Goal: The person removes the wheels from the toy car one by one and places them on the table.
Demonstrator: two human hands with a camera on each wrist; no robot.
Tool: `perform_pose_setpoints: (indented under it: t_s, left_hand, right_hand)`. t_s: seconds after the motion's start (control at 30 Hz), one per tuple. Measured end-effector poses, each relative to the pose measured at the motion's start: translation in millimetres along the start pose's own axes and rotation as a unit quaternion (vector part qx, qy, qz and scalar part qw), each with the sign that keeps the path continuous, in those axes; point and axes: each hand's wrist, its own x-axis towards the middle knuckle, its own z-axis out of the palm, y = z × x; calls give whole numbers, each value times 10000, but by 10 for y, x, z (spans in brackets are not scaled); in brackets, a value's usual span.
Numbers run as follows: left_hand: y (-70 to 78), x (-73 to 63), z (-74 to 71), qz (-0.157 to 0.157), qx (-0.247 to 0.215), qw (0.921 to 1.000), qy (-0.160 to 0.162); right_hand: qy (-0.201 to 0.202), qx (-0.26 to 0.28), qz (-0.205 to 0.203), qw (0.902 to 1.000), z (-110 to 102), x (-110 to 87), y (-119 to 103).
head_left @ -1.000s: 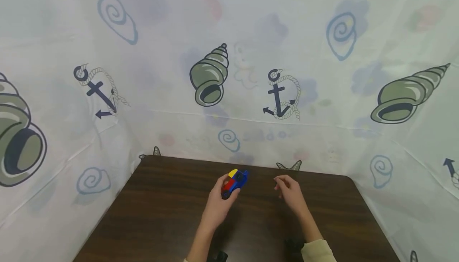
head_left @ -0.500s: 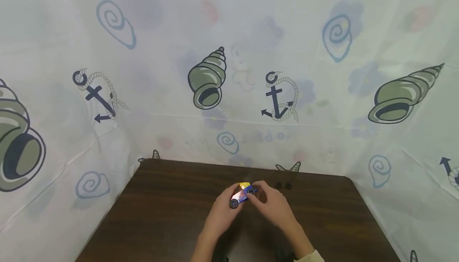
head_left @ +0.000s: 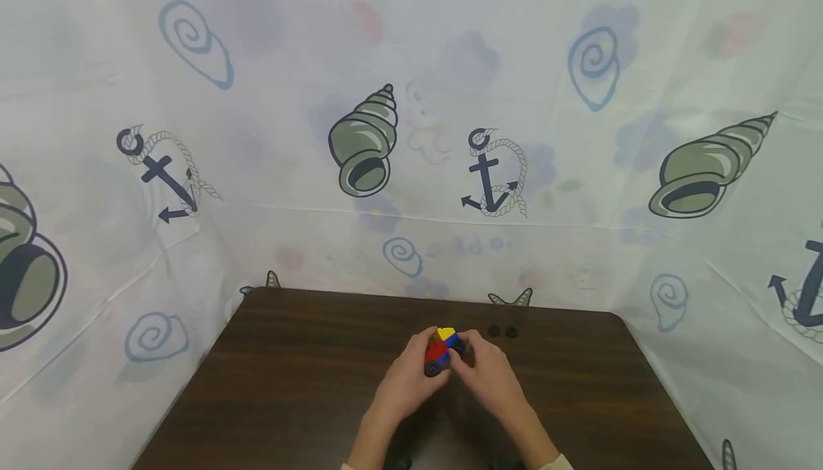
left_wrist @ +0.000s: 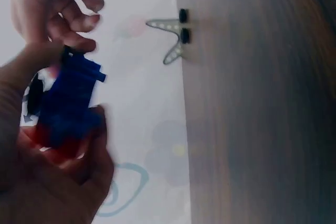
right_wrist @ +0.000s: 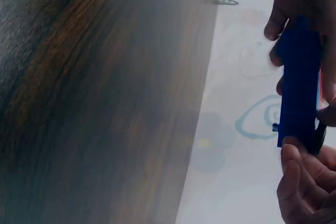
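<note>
A small toy car (head_left: 439, 351) with a blue base, red and yellow blocks and black wheels is held between both hands over the table. My left hand (head_left: 403, 382) grips its red end. My right hand (head_left: 491, 377) pinches the blue end beside a black wheel (head_left: 459, 347). The right wrist view shows the car's blue underside (right_wrist: 300, 87), with a bare axle stub (right_wrist: 275, 127) on one side. Two loose black wheels, a left wheel (head_left: 494, 331) and a right wheel (head_left: 511, 332), lie on the table beyond my right hand.
The dark wooden table (head_left: 289, 370) has rounded far corners. A white curtain (head_left: 270, 134) printed with shells and anchors hangs along the back and both sides. Dark objects show at the lower edge beneath the wrists.
My right hand has come left from the far side of the table to the toy car and taken hold of it. The two loose wheels now show where that hand was.
</note>
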Motion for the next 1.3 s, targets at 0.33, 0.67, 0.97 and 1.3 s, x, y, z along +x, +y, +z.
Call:
perform_pose_setpoints:
  t_s: [0.33, 0.67, 0.97, 1.3]
  left_hand:
    - [-130, 73, 204, -719, -2900, 9492, -989]
    - [-98, 60, 363, -538, -2750, 9599, -95]
    - [-89, 62, 355, -440, -1969, 9792, 191]
    - [-134, 49, 344, -849, -2108, 9738, 73]
  right_hand:
    - [215, -161, -35, 9996, 24, 17, 60]
    - [294, -87, 61, 9995, 64, -1, 52]
    - [-236, -1077, 468, 9928, 56, 71, -59]
    - [-372, -2368, -259, 9705, 185, 109, 16]
